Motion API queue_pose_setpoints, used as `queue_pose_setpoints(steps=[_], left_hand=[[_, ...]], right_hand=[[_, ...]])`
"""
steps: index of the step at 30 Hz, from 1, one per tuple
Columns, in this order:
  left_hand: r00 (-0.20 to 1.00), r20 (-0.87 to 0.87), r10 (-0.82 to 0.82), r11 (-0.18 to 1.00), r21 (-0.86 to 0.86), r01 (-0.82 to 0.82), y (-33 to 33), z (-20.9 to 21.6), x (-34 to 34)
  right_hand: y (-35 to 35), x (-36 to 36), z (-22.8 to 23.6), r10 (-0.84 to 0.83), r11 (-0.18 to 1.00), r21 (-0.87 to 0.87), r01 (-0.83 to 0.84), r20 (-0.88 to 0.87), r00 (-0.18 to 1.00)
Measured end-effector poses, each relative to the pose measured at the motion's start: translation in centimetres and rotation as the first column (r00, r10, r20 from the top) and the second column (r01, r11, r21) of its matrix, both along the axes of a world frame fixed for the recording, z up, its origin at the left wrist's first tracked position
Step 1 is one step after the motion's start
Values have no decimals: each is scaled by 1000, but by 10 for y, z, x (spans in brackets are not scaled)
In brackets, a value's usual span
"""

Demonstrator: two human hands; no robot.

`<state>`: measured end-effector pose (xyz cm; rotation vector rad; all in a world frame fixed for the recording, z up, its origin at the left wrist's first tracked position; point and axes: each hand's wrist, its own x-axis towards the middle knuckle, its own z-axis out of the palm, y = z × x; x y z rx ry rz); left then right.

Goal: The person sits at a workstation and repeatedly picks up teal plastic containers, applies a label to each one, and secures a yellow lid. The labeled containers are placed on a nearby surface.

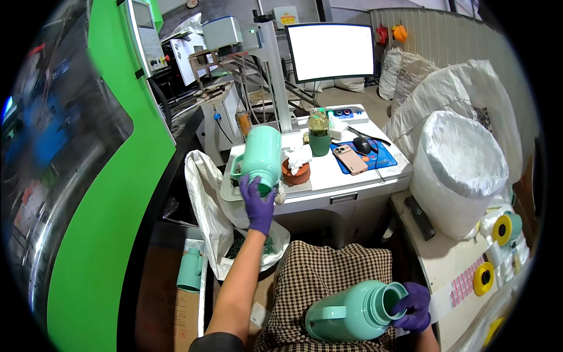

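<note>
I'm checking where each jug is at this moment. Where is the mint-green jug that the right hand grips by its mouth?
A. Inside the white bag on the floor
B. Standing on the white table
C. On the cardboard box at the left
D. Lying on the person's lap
D: the right hand grips the rim of the jug, which lies on its side across the checked cloth on the lap.

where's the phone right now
In the head view the phone lies flat on the white worktable, right of centre, on the near edge of the blue mouse mat, just below the black mouse and right of the green cup.
</note>
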<state>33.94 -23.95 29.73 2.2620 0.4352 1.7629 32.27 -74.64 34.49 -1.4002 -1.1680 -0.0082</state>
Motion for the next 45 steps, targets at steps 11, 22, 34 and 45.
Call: queue_pose_setpoints(steps=[11, 22, 34, 45], left_hand=[[989, -149, 9, 973, -228, -43, 31, 11, 25], [272, -539, -797, 477, -285, 831, -214, 134, -85], [163, -918, -363, 841, -247, 481, -189, 141, -159], [438, -648, -623, 772, -599, 214, -152, -30, -219]], right_hand=[[14, -1, -1, 153, 977, -185, -111, 230, 961], [35, -30, -1, 20, 977, -211, -5, 71, 997], [-256, 94, -58, -900, 125, 46, 991, 425, 94], [-473, 171, -123, -852, 258, -895, 364, -388, -351]])
